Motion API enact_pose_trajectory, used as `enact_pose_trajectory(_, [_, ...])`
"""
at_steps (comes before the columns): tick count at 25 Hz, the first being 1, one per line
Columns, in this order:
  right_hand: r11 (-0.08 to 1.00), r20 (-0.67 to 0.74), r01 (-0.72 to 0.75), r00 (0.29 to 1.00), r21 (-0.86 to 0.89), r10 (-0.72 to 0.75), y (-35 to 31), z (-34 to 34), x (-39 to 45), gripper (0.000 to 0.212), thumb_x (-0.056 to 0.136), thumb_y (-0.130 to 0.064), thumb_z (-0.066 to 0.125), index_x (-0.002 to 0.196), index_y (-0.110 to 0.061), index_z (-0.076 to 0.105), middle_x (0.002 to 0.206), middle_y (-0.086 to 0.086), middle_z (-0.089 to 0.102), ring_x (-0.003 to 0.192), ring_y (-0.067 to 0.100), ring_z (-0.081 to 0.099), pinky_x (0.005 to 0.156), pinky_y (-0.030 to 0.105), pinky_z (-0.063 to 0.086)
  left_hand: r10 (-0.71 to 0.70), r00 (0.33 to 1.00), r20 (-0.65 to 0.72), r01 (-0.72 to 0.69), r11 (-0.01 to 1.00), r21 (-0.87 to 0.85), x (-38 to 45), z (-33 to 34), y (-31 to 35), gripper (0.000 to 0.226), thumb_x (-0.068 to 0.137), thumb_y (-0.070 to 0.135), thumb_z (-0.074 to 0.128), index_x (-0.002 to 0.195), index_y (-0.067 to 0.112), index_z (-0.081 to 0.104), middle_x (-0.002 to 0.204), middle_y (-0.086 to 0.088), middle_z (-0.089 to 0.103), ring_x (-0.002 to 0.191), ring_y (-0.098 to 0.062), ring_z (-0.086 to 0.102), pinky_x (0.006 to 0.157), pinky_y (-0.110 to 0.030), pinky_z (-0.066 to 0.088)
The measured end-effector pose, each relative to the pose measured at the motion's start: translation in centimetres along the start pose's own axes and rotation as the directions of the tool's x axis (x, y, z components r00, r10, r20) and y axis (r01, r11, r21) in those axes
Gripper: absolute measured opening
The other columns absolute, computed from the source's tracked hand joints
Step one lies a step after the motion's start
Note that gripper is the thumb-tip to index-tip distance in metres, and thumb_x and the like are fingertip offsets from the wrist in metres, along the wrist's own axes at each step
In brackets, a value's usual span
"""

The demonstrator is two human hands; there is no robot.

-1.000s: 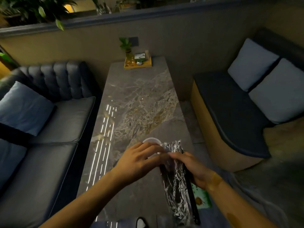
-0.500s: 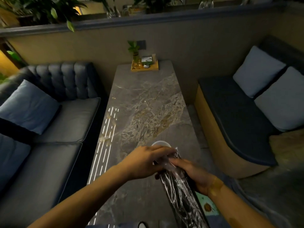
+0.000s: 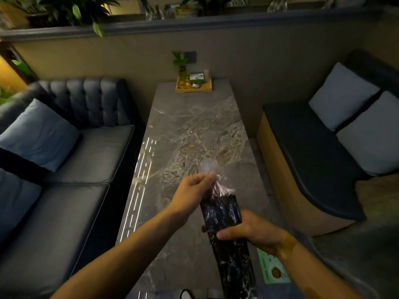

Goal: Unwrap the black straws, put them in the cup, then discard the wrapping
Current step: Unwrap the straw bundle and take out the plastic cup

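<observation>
Right hand (image 3: 254, 231) has its fingers wrapped round the middle of the black straws (image 3: 224, 212) bundle, held over the worktop (image 3: 194, 130). Left hand (image 3: 194, 190) pinches the clear wrapping (image 3: 218, 186) at the far end. The cup (image 3: 207, 166) is a blur just past those fingers.

Surface (image 3: 190, 134): long grey slab, marble-veined, striped light reflections along the edge left of the left hand (image 3: 192, 195). Cup (image 3: 207, 165): pale, blurred, standing just beyond that hand's fingertips. Wooden tray (image 3: 193, 88): far end, well beyond both hands, holding a small plant and cards. Green card (image 3: 274, 268): just beside the right hand (image 3: 252, 231), at the surface's right edge
</observation>
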State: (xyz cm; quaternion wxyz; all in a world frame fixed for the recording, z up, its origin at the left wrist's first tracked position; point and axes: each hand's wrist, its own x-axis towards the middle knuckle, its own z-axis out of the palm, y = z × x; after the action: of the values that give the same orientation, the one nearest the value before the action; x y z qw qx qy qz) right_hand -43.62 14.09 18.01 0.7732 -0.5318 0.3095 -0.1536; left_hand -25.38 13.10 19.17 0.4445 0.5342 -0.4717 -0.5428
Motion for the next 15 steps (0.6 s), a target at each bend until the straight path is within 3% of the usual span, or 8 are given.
enact_pose_trajectory(3, [0.991, -0.071, 0.001, 0.997, -0.137, -0.01, -0.3, 0.1, 0.0, 0.039, 0.079, -0.005, 0.074, 0.114, -0.019, 0.061, 0.105, 0.001, 0.075, 0.101, 0.015, 0.07, 0.08, 0.019, 0.054, -0.114, 0.993, 0.02, 0.116, 0.983, -0.141, 0.1, 0.3, -0.1, 0.034, 0.094, 0.03, 0.058, 0.079, 0.001, 0.066, 0.068, -0.008, 0.063, 0.062, -0.018, 0.055, 0.063, -0.03, 0.045])
enact_pose_trajectory(6, [0.996, -0.259, 0.025, 0.965, -0.081, -0.045, -0.6, 0.1, 0.0, 0.051, 0.077, -0.025, 0.077, 0.123, -0.023, 0.056, 0.114, 0.004, 0.071, 0.102, 0.019, 0.07, 0.08, 0.028, 0.058, 0.018, 0.999, 0.036, -0.016, 0.998, -0.059, 0.3, 0.5, -0.4, 0.039, 0.097, 0.023, 0.054, 0.086, -0.014, 0.059, 0.077, -0.016, 0.057, 0.072, -0.024, 0.049, 0.07, -0.038, 0.04])
enact_pose_trajectory(9, [0.989, -0.479, 0.134, 0.866, -0.057, -0.145, -1.6, -0.4, 0.2, 0.055, 0.077, -0.037, 0.073, 0.127, -0.029, 0.053, 0.119, -0.004, 0.067, 0.103, 0.017, 0.07, 0.083, 0.04, 0.059, 0.119, 0.988, 0.096, -0.131, 0.982, 0.134, 0.6, 0.5, -0.3, 0.025, 0.098, 0.017, 0.052, 0.084, 0.007, 0.07, 0.073, 0.0, 0.064, 0.07, -0.011, 0.056, 0.069, -0.031, 0.045])
enact_pose_trajectory(11, [0.978, -0.504, 0.161, 0.839, -0.132, -0.206, -2.4, -0.6, 0.5, 0.04, 0.082, -0.031, 0.068, 0.121, -0.024, 0.063, 0.111, 0.0, 0.071, 0.095, 0.016, 0.072, 0.077, 0.036, 0.061, 0.121, 0.979, 0.164, -0.151, 0.972, 0.182, 0.7, 0.5, -0.2, 0.023, 0.098, 0.018, 0.053, 0.089, 0.027, 0.073, 0.078, 0.009, 0.069, 0.076, -0.006, 0.062, 0.075, -0.027, 0.049])
enact_pose_trajectory(13, [0.969, -0.544, 0.146, 0.805, -0.201, -0.235, -2.6, -0.4, 1.0, 0.022, 0.088, -0.021, 0.064, 0.11, -0.018, 0.071, 0.099, 0.008, 0.075, 0.086, 0.017, 0.074, 0.066, 0.028, 0.062, 0.132, 0.971, 0.197, -0.169, 0.969, 0.182, 0.7, 0.7, -0.5, 0.026, 0.096, 0.018, 0.057, 0.087, 0.036, 0.073, 0.077, 0.013, 0.069, 0.076, -0.003, 0.061, 0.074, -0.023, 0.049])
enact_pose_trajectory(15, [0.976, -0.621, 0.151, 0.754, -0.154, -0.215, -2.3, -0.1, 1.3, 0.016, 0.091, -0.016, 0.062, 0.101, -0.015, 0.074, 0.09, 0.008, 0.076, 0.073, 0.011, 0.073, 0.056, 0.025, 0.06, 0.216, 0.973, 0.075, -0.229, 0.915, 0.332, 0.9, 1.2, -1.2, 0.014, 0.089, 0.027, 0.067, 0.081, 0.039, 0.068, 0.079, 0.012, 0.061, 0.071, 0.001, 0.055, 0.066, -0.02, 0.045])
